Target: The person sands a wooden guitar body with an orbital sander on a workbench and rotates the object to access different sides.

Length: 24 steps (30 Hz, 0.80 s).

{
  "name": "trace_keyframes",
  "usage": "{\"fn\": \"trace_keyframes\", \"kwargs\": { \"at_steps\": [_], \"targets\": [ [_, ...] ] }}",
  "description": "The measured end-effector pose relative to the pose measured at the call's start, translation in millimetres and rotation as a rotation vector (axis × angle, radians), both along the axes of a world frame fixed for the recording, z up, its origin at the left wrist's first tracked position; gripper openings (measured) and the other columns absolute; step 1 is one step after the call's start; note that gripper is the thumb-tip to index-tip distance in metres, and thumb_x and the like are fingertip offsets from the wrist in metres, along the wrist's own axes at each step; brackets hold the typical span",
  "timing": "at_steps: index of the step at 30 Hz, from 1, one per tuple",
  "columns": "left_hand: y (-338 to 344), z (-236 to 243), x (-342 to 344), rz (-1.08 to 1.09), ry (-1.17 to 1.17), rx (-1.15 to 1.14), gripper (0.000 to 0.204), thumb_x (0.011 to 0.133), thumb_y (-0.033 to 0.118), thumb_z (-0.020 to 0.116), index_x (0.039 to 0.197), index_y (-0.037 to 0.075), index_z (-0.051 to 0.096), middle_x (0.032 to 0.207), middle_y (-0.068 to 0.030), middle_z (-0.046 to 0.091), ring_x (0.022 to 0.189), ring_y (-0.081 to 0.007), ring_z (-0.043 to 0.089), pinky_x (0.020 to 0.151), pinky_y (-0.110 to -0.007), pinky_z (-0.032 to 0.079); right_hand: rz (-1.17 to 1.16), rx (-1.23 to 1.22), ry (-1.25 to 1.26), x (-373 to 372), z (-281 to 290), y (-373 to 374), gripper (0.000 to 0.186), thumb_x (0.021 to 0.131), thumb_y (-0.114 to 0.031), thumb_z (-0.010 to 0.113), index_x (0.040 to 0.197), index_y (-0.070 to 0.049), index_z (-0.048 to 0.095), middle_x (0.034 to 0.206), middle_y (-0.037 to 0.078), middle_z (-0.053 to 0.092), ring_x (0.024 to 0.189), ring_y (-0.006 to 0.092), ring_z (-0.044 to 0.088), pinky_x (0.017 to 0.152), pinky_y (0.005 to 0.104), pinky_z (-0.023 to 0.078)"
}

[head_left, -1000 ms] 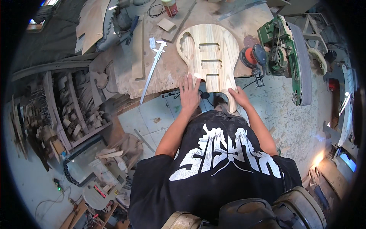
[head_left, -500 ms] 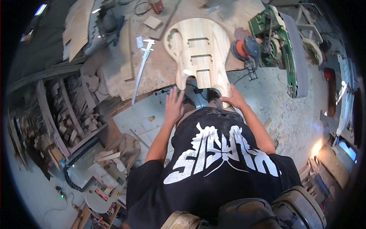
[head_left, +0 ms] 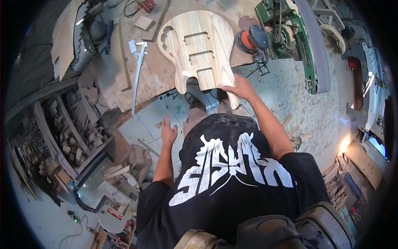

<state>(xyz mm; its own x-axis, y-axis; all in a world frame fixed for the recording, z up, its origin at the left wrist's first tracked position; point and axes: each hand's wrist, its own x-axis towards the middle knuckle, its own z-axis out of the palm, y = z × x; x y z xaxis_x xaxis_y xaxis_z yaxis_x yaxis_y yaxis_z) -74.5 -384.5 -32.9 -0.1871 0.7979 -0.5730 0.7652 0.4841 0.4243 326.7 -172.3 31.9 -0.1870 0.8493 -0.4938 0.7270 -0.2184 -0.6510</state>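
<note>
A pale, unfinished wooden electric guitar body (head_left: pixel 224 45) lies on the workbench, its two horns jutting past the near edge. Three rectangular recesses and a scalloped hollow at the left are cut in its upper face. My right hand (head_left: pixel 240 88) grips the longer right horn, the thumb on top and the other fingers partly hidden. Off to the left, my left hand (head_left: pixel 168 132) hangs over the floor with its fingers apart, touching nothing. A caliper (head_left: pixel 139 70) lies left of the guitar body, its long beam reaching over the bench edge.
An orange and black sander (head_left: pixel 253 41) sits right of the guitar body. Beyond it stands a green belt sander (head_left: pixel 306 50). The bench (head_left: pixel 159 81) also bears a small wood block (head_left: pixel 144 23) and a long strip (head_left: pixel 122 58). Wood offcuts (head_left: pixel 83 143) fill a rack at the left.
My left hand has dropped away from the left horn, down and to the left. My right hand keeps its grip on the right horn. The whole view has shifted slightly.
</note>
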Motion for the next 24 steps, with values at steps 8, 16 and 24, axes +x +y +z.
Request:
{"fn": "trace_keyframes", "kwargs": {
  "at_steps": [8,16,24],
  "targets": [
    [5,-15,9,0.034,0.017,0.04,0.083,0.092,0.028,0.07,0.164,0.012,0.033,0.165,-0.0334,0.03,0.15,-0.0486,0.036,0.122,-0.049,0.036,0.019,-0.069,0.112,24,-6,-57,0.107,0.064,-0.046,0.094,0.149,-0.003,0.045,0.139,0.024,0.063,0.131,0.0415,0.059,0.11,0.0451,0.045],
    [3,-22,5,0.036,-0.055,0.057,0.083,0.09,0.027,0.072,0.162,0.008,0.036,0.162,-0.0325,0.037,0.149,-0.0468,0.039,0.122,-0.05,0.035,-0.021,-0.211,0.084,42,-26,-90,0.11,0.064,-0.023,0.096,0.156,-0.007,0.039,0.137,0.022,0.064,0.129,0.0378,0.061,0.112,0.0427,0.044],
    [-5,-42,-47,0.186,-0.06,-0.04,0.077,0.091,0.028,0.072,0.157,0.0,0.043,0.151,-0.0314,0.052,0.142,-0.045,0.05,0.118,-0.048,0.04,-0.374,-0.347,0.204,43,-21,-97,0.082,0.072,-0.013,0.081,0.149,-0.009,0.053,0.117,0.013,0.067,0.097,0.0243,0.069,0.078,0.0365,0.059]
  ]
}}
